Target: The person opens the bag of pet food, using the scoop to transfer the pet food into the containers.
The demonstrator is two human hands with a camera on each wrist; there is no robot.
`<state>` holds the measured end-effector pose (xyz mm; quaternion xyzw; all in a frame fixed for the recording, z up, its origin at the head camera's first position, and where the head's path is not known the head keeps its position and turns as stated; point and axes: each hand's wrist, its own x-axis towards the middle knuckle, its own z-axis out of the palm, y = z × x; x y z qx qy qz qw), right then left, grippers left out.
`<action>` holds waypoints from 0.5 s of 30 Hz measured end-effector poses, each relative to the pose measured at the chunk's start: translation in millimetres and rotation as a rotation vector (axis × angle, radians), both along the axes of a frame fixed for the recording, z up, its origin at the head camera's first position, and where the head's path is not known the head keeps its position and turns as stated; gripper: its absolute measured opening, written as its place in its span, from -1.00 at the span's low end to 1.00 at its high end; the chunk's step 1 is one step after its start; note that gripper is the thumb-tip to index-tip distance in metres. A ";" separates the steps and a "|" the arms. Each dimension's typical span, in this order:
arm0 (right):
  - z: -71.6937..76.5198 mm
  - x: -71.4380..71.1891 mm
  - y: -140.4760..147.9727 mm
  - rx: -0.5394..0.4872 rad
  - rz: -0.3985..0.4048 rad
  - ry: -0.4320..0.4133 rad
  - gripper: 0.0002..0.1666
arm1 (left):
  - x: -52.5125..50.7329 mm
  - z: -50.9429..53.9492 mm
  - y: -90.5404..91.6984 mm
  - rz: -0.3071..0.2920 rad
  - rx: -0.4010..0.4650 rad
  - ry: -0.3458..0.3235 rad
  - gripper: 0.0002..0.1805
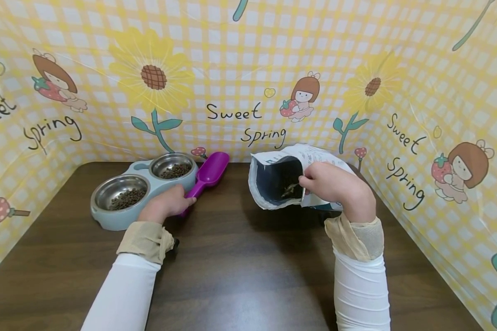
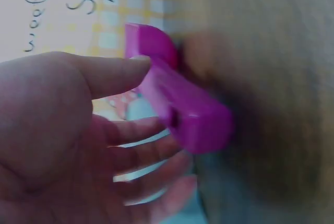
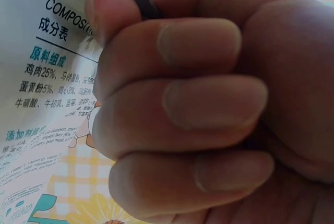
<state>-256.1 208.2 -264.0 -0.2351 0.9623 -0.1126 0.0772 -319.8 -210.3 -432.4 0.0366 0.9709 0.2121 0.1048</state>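
Observation:
My left hand (image 1: 165, 203) is at the handle of a purple scoop (image 1: 213, 168), whose bowl points toward the back wall. In the left wrist view the thumb (image 2: 117, 75) lies against one side of the scoop handle (image 2: 182, 106) and the fingertips meet the other side, pinching it. My right hand (image 1: 339, 184) grips the rim of a white pet food bag (image 1: 319, 154) with curled fingers. The bag leans over with its open mouth turned to the left, its dark inside showing. Printed ingredient text on the bag (image 3: 52, 72) fills the left of the right wrist view.
Left of the scoop stands a light-blue double feeding bowl (image 1: 120, 223); both steel dishes hold brown kibble (image 1: 128, 199). Everything rests on a dark wooden table (image 1: 240, 266). A yellow checked cloth (image 1: 232, 69) with printed flowers hangs around its back and sides.

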 end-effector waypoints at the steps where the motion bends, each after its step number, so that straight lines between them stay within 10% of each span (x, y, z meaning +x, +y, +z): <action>1: -0.1 -0.1 0.2 0.001 -0.002 0.001 -0.49 | 6.9 10.7 4.8 0.006 0.005 0.037 -0.51; 8: 0.1 0.0 -0.3 0.005 0.008 0.018 -0.49 | 42.5 72.9 48.9 -0.012 0.132 0.327 -0.53; 15: -0.8 0.5 0.8 0.006 0.008 0.012 -0.49 | 42.8 81.9 97.0 0.012 0.323 0.271 -0.51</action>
